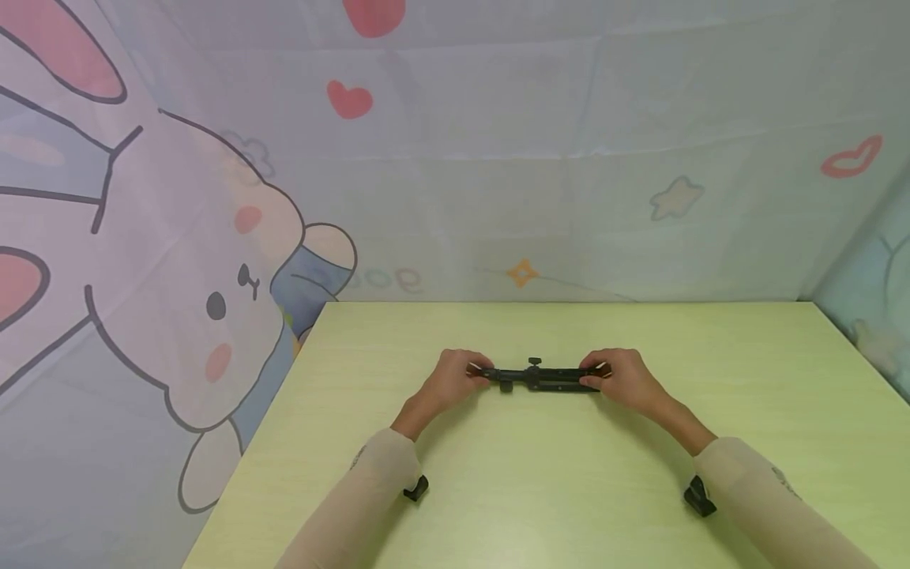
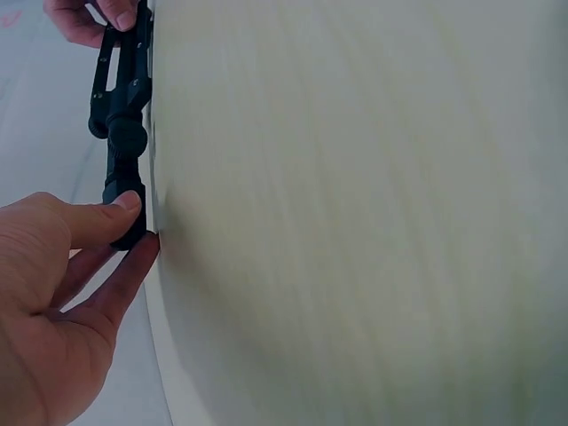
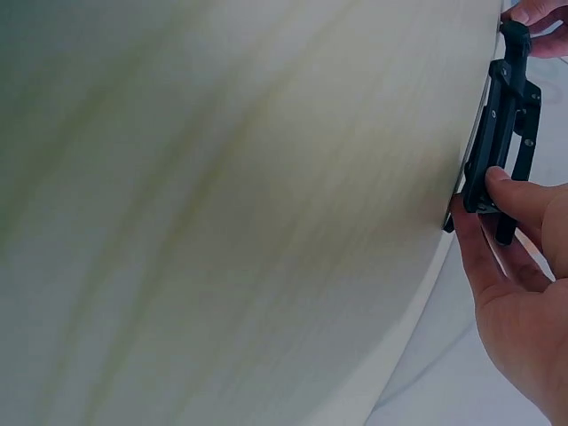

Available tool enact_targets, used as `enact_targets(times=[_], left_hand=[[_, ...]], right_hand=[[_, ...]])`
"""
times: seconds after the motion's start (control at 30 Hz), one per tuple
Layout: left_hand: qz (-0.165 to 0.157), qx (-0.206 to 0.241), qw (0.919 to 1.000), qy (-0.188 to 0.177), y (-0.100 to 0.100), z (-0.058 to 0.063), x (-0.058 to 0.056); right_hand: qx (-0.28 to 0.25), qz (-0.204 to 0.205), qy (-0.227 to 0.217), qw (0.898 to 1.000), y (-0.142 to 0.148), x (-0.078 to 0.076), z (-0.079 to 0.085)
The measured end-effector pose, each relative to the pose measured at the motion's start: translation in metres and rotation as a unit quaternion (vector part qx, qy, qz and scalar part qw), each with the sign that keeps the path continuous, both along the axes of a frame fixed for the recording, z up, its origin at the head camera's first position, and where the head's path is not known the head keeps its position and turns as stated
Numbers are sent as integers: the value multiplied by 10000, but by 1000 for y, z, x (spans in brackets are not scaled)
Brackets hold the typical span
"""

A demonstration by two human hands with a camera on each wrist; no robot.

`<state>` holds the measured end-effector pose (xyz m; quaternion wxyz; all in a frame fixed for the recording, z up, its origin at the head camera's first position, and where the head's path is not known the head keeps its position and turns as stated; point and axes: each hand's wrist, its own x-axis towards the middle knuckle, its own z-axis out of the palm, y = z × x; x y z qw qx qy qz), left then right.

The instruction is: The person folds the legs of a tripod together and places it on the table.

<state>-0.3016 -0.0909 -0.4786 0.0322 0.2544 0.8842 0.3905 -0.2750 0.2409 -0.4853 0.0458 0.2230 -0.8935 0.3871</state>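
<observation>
A small black tripod (image 1: 532, 377), its legs folded together, lies crosswise over the table, with knobs sticking out near its middle. My left hand (image 1: 455, 379) pinches its narrow left end between thumb and fingers. At the other end, my right hand (image 1: 622, 382) grips the legs. In the left wrist view, the left thumb presses the rounded end of the tripod (image 2: 126, 98), and a fingertip touches the tabletop. The right wrist view has the right thumb on top of the tripod legs (image 3: 502, 115), with fingers underneath; the leg tips extend past the thumb.
The pale yellow-green table (image 1: 540, 474) stretches around both hands. Behind it hangs a cloth backdrop (image 1: 469, 182) printed with a rabbit, hearts and stars. Black wrist devices (image 1: 416, 488) sit under the light sleeves (image 1: 355, 506).
</observation>
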Motion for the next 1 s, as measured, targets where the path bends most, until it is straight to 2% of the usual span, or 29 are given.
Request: enact_targets(times=[0.57,1.0], left_hand=[[-40,-578,9971,497,1,-4,-2],[1,-674,9960,581,1,-5,-1]], right_hand=[[208,33,30,9998,1,-2,2],[224,-9,-57,9997,0,-3,1]])
